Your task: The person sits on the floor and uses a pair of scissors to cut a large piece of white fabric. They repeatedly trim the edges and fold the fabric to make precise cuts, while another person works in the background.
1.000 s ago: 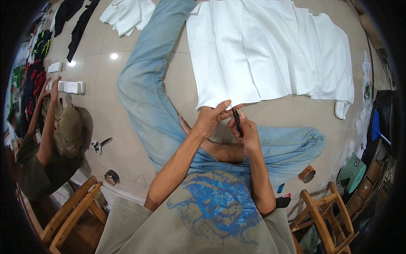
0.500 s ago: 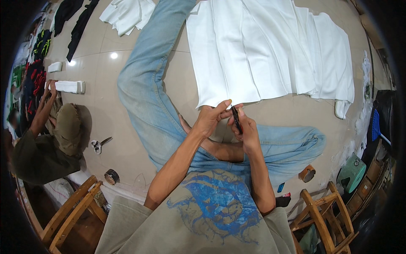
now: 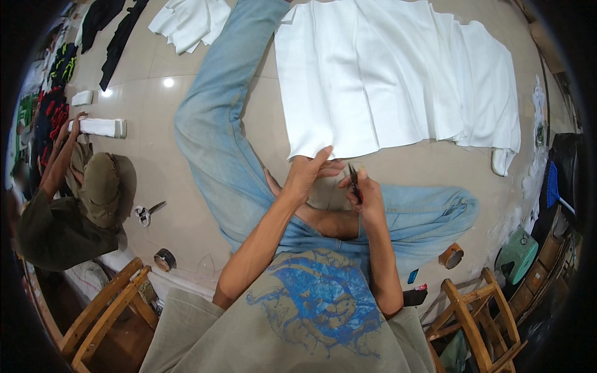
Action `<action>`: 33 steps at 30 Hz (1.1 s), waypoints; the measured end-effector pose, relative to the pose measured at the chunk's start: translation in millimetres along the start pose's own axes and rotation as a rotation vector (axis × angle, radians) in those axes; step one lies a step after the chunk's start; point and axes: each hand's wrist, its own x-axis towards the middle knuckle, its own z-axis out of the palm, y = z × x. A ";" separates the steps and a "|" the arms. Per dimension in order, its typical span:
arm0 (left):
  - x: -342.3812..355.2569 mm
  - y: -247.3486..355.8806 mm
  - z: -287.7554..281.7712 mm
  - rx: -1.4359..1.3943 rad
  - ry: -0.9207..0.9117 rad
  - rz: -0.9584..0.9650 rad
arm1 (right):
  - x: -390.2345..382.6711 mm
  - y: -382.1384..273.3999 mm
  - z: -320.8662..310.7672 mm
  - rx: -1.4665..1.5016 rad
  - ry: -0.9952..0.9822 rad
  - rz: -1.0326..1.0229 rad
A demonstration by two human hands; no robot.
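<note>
Your right hand (image 3: 365, 191) has its fingers wrapped around the snips (image 3: 354, 176), which point up and away from you; the blades are too small to tell whether they stand apart. Your left hand (image 3: 309, 174) is just left of that grip, its thumb on the near edge of the white cloth (image 3: 385, 81) and its other fingers reaching toward the blades; you cannot tell from here whether it pinches the cloth firmly or only rests there. The cloth spreads over the floor (image 3: 261, 102) ahead of both hands, with its near edge just beyond the snips' tips. The likeliest trouble is a nicked left finger, since those fingertips lie so near the blades and there is little room between. A second risk is a cut into the cloth itself: if the left hand holds it loosely, the edge could fold or drift under the tips. The layers ahead of the grip overlap in long folds, so a hard tug toward you could drag them askew. Your bent right knee, in jeans (image 3: 429, 211), sits just right of the snips, so a careless swing that way could catch the denim.
</note>
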 end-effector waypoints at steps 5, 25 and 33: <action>-24.0 13.5 -26.3 0.530 0.270 0.008 | -8.7 -20.3 -26.5 -0.054 0.414 -0.146; -1.8 -8.4 31.0 0.759 -0.043 0.330 | 67.5 8.9 -19.6 0.001 0.507 -0.144; 18.0 -37.6 61.2 -0.349 -0.235 -0.001 | 45.1 -16.6 -7.7 0.003 0.400 -0.209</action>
